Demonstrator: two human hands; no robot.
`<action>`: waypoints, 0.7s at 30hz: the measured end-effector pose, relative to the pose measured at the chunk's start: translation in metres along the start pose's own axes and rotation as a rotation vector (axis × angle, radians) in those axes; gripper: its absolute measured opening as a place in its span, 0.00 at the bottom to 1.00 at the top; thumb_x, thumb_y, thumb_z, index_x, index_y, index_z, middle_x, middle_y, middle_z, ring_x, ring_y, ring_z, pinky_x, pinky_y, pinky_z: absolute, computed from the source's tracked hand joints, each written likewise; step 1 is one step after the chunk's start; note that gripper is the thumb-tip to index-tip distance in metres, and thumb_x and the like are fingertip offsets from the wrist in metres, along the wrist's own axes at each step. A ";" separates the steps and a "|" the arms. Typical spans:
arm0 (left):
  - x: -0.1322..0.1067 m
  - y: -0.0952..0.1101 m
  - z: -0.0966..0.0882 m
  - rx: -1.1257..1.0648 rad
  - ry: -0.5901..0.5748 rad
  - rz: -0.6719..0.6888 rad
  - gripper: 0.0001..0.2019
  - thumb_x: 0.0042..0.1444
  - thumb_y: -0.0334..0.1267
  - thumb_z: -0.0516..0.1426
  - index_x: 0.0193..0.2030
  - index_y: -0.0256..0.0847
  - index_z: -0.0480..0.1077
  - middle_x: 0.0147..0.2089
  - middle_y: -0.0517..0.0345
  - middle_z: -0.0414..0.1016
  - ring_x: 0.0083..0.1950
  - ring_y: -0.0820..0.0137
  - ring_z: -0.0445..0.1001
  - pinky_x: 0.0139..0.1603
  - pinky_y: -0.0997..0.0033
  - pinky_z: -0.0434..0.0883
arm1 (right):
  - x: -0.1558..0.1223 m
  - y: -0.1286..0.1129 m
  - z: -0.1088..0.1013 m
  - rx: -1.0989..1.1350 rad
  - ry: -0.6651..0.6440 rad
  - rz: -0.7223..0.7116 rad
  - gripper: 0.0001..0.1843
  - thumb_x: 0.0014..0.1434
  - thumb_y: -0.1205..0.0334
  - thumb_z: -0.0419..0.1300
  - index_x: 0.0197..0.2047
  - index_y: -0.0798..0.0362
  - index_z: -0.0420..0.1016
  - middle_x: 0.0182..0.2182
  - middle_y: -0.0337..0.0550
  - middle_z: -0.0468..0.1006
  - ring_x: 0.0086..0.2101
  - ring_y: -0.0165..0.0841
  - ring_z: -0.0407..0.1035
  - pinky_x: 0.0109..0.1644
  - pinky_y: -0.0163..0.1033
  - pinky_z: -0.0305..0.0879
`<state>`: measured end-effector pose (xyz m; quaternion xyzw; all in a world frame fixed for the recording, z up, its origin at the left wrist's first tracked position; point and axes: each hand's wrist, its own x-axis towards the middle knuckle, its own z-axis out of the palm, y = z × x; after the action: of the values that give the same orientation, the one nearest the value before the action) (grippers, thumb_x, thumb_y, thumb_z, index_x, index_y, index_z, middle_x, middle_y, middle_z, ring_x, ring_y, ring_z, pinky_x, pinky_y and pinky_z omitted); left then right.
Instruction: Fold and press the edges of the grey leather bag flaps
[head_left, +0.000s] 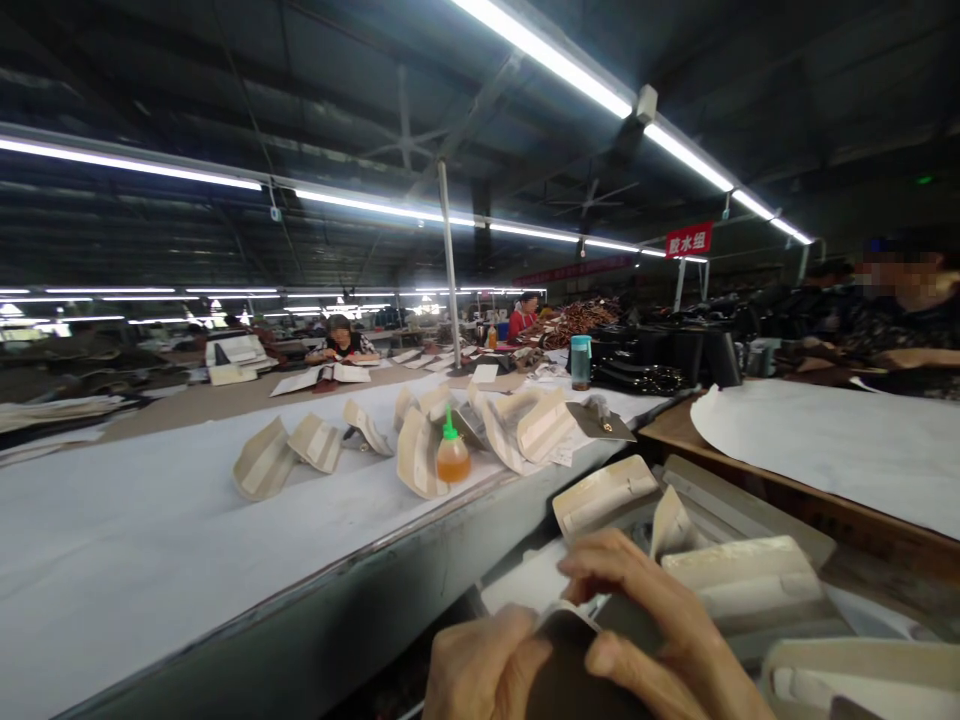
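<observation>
Low in the view, my left hand (484,655) is closed on the left side of a dark, curved panel (574,675) with a pale edge. My right hand (660,610) curls over the panel's top edge, its thumb against the dark face and its fingers arched above. Part of the panel is hidden by my hands and the frame's bottom. Right behind my hands lie several curved beige panels (750,580) with lighter strips, piled below the table's level.
On the white-covered table (150,580) stand more curved beige pieces (262,460), a squeeze bottle (454,462) of amber liquid with a green nozzle, and a blue-lidded bottle (580,365). A wooden-edged table (847,450) is at right. Other people (341,340) sit farther back.
</observation>
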<state>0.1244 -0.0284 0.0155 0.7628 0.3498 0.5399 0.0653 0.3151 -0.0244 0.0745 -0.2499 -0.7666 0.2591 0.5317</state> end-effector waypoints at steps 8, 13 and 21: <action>-0.002 -0.001 0.012 -0.043 -0.016 0.047 0.17 0.69 0.34 0.49 0.26 0.44 0.52 0.24 0.68 0.46 0.20 0.76 0.50 0.23 0.72 0.51 | -0.006 -0.004 0.009 -0.142 -0.126 0.003 0.12 0.72 0.52 0.56 0.37 0.46 0.72 0.31 0.37 0.74 0.33 0.33 0.71 0.38 0.34 0.65; -0.002 0.000 0.013 -0.086 -0.012 0.002 0.15 0.68 0.32 0.49 0.27 0.43 0.59 0.23 0.68 0.49 0.21 0.76 0.53 0.23 0.74 0.53 | 0.002 -0.009 0.012 -0.124 -0.072 -0.003 0.18 0.71 0.48 0.55 0.32 0.48 0.73 0.27 0.38 0.74 0.29 0.36 0.70 0.34 0.37 0.65; 0.005 0.003 -0.004 -0.015 -0.044 -0.067 0.17 0.68 0.34 0.49 0.26 0.44 0.49 0.24 0.69 0.44 0.21 0.76 0.48 0.23 0.72 0.49 | 0.009 0.004 0.004 -0.066 -0.124 0.140 0.33 0.71 0.35 0.38 0.36 0.48 0.73 0.31 0.42 0.73 0.32 0.40 0.69 0.37 0.41 0.64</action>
<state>0.1231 -0.0286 0.0226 0.7617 0.3696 0.5233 0.0967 0.3086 -0.0159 0.0767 -0.3037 -0.7869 0.2853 0.4552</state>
